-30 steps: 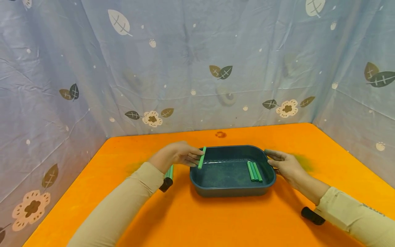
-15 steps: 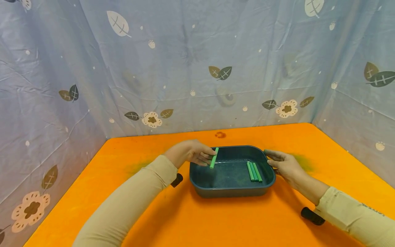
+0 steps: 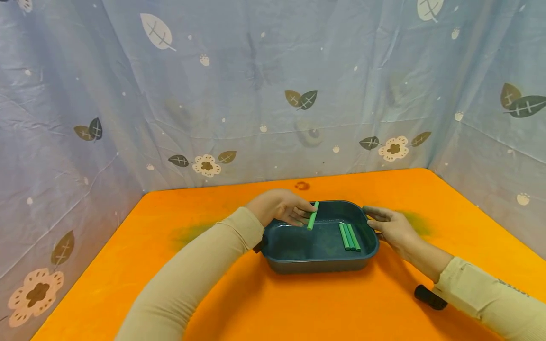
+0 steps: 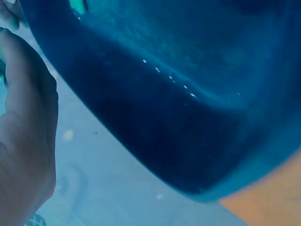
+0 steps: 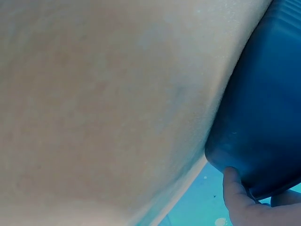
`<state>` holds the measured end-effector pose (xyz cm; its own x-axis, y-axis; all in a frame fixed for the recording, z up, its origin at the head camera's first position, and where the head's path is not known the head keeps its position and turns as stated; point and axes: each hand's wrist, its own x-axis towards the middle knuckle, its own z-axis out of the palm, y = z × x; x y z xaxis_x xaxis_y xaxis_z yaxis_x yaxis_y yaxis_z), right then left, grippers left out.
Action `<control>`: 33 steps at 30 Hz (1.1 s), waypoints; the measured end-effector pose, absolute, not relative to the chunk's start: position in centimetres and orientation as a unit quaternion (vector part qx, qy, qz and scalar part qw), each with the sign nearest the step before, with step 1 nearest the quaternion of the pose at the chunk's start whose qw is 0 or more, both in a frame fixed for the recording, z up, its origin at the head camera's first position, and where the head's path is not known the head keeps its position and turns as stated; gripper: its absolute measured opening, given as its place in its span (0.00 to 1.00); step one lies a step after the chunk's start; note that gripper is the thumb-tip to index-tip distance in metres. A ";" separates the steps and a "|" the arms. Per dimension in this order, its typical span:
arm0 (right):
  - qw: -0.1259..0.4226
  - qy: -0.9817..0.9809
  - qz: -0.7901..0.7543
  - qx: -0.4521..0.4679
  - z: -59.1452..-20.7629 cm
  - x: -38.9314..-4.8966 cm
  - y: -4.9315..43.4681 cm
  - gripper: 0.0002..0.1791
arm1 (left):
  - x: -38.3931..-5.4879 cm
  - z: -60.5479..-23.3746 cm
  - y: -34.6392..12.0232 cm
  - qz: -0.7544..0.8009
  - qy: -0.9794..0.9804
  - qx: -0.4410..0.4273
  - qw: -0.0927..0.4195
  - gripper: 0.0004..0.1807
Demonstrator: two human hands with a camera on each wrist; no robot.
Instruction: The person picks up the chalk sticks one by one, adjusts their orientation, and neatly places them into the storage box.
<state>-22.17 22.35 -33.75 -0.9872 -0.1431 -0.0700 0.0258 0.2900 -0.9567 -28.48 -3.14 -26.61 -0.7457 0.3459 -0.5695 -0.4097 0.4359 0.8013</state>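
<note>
My left hand (image 3: 283,208) pinches a green chalk stick (image 3: 313,216) in its fingertips, above the middle of a dark teal rectangular tray (image 3: 320,266). The stick is tilted. Three more green sticks (image 3: 350,237) lie side by side in the right part of the tray. At the tray's right end, my right hand (image 3: 394,229) grips the rim; the right wrist view shows a fingertip (image 5: 231,181) against the outer wall and another finger beyond the rim. In the left wrist view, the left hand (image 4: 26,132) is beside the tray's rim, with the held stick mostly hidden.
The tray stands on an orange table (image 3: 315,308). A patterned pale blue curtain (image 3: 239,85) encloses the back and sides. A dark cylindrical piece (image 3: 431,297) hangs below the right sleeve. Greenish smudges (image 3: 414,222) mark the table on both sides.
My left hand has moved right with the chalk stick, from the tray's left rim to over its middle. Green sticks at the left are now hidden behind the arm. The right hand stays put.
</note>
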 end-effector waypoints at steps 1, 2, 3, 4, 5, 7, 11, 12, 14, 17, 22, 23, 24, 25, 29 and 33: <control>0.071 0.799 -0.596 -0.036 -33.7 -22.2 22.3 0.29 | -28.5 -26.7 -2.9 0.532 0.769 -0.020 0.355 0.07; 0.072 0.798 -0.597 -0.035 -33.7 -22.2 22.3 0.29 | -28.6 -26.8 -2.6 0.531 0.771 -0.018 0.352 0.07; 0.071 0.797 -0.598 -0.034 -33.7 -22.2 22.3 0.29 | -28.6 -26.8 -2.3 0.531 0.771 -0.018 0.351 0.07; 0.071 0.797 -0.599 -0.033 -33.7 -22.2 22.3 0.29 | -28.7 -26.9 -2.1 0.533 0.770 -0.020 0.349 0.08; 0.071 0.796 -0.600 -0.032 -33.7 -22.2 22.3 0.29 | -28.8 -27.0 -1.8 0.534 0.771 -0.021 0.348 0.09; 0.071 0.796 -0.601 -0.029 -33.7 -22.2 22.3 0.29 | -28.9 -27.3 -1.3 0.532 0.771 -0.023 0.349 0.11; 0.069 0.797 -0.600 -0.028 -33.6 -22.2 22.3 0.29 | -29.2 -27.9 -0.4 0.523 0.773 -0.023 0.359 0.15; 0.069 0.796 -0.600 -0.027 -33.6 -22.2 22.3 0.29 | -29.3 -28.0 -0.2 0.520 0.773 -0.023 0.363 0.15; 0.069 0.796 -0.601 -0.028 -33.6 -22.2 22.2 0.29 | -29.4 -28.3 0.1 0.518 0.771 -0.023 0.369 0.14; 0.069 0.795 -0.602 -0.028 -33.6 -22.2 22.2 0.29 | -29.7 -28.9 0.5 0.515 0.768 -0.024 0.378 0.13; 0.069 0.794 -0.604 -0.028 -33.6 -22.2 22.2 0.29 | -30.0 -30.3 1.2 0.518 0.764 -0.034 0.382 0.14; 0.069 0.794 -0.604 -0.028 -33.6 -22.2 22.2 0.29 | -30.0 -30.6 1.3 0.519 0.765 -0.037 0.380 0.15; 0.069 0.794 -0.604 -0.027 -33.6 -22.2 22.2 0.29 | -30.0 -30.9 1.4 0.519 0.765 -0.040 0.380 0.15; 0.069 0.794 -0.604 -0.027 -33.6 -22.2 22.2 0.29 | -29.9 -31.1 1.5 0.518 0.766 -0.041 0.379 0.15; 0.067 0.795 -0.602 -0.025 -33.7 -22.3 22.2 0.29 | -29.7 -31.8 2.0 0.506 0.770 -0.043 0.386 0.16; 0.065 0.793 -0.605 -0.024 -33.7 -22.3 22.3 0.29 | -32.0 -34.6 3.0 0.500 0.767 -0.054 0.398 0.15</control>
